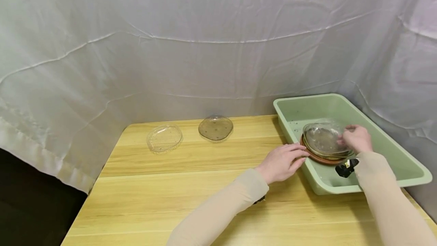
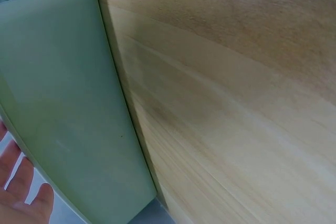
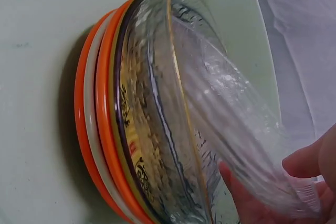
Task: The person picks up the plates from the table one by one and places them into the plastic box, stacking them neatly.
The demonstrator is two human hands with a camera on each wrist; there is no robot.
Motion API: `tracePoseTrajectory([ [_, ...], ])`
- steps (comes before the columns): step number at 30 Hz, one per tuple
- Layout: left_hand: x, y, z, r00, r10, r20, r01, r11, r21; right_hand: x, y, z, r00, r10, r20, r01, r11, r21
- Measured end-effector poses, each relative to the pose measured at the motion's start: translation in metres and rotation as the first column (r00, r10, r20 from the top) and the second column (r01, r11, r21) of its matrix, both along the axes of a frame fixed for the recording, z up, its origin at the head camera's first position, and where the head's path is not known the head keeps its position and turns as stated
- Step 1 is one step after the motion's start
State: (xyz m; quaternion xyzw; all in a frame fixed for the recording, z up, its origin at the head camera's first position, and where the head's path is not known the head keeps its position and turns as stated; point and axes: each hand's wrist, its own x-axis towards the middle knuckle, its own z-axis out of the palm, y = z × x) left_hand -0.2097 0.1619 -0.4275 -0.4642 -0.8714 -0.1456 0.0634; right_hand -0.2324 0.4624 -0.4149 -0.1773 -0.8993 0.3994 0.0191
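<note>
Right grip (image 1: 356,138) pinches the clear plate (image 3: 236,124), tilted atop the stack (image 3: 107,98) in the green tub (image 1: 382,134); a slick edge could slip and knock the stack, left grip (image 1: 280,162) lying relaxed at the rim.

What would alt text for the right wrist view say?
A right hand pinches a clear dish angled over a gold-rimmed clear dish, which tops stacked orange and white dishes in a green basin.
</note>
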Motion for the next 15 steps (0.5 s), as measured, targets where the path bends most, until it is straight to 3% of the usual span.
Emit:
tracePoseTrajectory([
  [2, -0.0004, 0.0002, 0.0001, 1.000, 0.001, 0.002, -0.001, 1.000, 0.001, 0.0013, 0.0003, 0.0006, 1.000, -0.011, 0.007, 0.010, 0.992, 0.124],
  [3, -0.0004, 0.0003, 0.0001, 1.000, 0.001, 0.002, -0.001, 1.000, 0.002, 0.0019, 0.0002, 0.0009, 1.000, -0.017, 0.008, 0.016, 0.990, 0.141],
  [15, -0.0015, 0.0005, -0.0004, 1.000, 0.000, -0.009, 0.000, 1.000, 0.000, -0.0020, 0.0005, -0.0025, 0.995, -0.093, -0.037, 0.098, 0.979, 0.179],
])
